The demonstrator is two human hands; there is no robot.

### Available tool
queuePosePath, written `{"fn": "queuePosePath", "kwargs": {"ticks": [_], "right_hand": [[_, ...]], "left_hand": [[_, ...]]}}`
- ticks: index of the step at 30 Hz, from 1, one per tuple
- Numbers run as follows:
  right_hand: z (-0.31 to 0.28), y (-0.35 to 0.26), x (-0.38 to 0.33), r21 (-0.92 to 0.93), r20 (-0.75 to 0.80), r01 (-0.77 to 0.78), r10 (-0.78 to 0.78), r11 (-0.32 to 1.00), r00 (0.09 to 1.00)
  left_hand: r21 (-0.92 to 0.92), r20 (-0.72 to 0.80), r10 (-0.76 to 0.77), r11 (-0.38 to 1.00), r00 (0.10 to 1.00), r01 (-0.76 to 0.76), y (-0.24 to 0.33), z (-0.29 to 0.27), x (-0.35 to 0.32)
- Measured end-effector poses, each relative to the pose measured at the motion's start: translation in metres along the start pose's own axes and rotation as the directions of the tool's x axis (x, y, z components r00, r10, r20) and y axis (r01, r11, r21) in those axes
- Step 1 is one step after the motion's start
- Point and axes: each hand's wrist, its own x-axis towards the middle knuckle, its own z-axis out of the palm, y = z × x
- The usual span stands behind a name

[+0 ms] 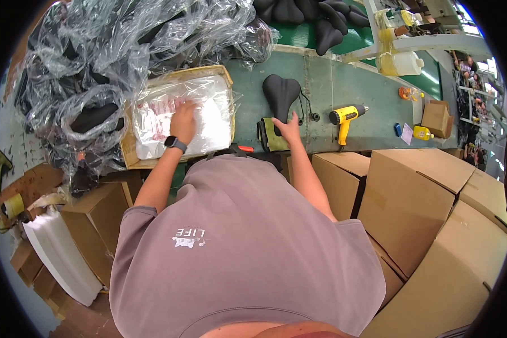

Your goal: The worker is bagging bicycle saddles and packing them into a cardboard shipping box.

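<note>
A black bicycle saddle (281, 93) lies on the green table, its narrow nose toward me. My right hand (289, 130) grips the nose, thumb across it. Beneath the nose is a folded olive-green and black piece (271, 137). A thin black cord (305, 101) runs beside the saddle. To the left, my left hand (183, 123), with a dark watch on the wrist, rests on clear plastic bags (158, 118) with red print. They lie in a shallow cardboard tray (229, 93). Its fingertips are blurred against the plastic, so their grip is unclear.
Plastic-wrapped saddles (101, 62) are heaped at the left; more black saddles (328, 34) lie at the back. A yellow heat gun (346, 116) lies right of the saddle. Farther right are a yellow bottle (422, 133) and small carton (436, 118). Large cardboard boxes (405, 208) stand front right.
</note>
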Motion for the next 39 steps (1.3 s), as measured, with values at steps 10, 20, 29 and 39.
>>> {"fn": "queuePosePath", "kwargs": {"ticks": [10,20,29,39], "right_hand": [[0.031,-0.085,-0.078,0.377,0.197,-0.155,0.084,0.913,0.977],[-0.057,-0.004,-0.066,-0.354,-0.189,0.240,-0.320,0.904,0.928],[-0.025,0.097,0.033,-0.134,0.070,-0.129,0.140,0.983,0.988],[-0.001,-0.080,-0.059,-0.106,0.497,0.695,-0.568,0.711,0.656]], "left_hand": [[-0.448,0.891,0.010,-0.150,0.455,0.881,0.180,0.049,0.001],[-0.121,0.922,0.204,-0.656,0.329,0.745,0.152,0.125,0.002],[-0.099,0.967,0.139,-0.561,0.211,0.822,0.184,0.114,0.012],[-0.128,0.992,-0.036,-0.427,0.124,0.895,0.187,0.115,-0.001]]}}
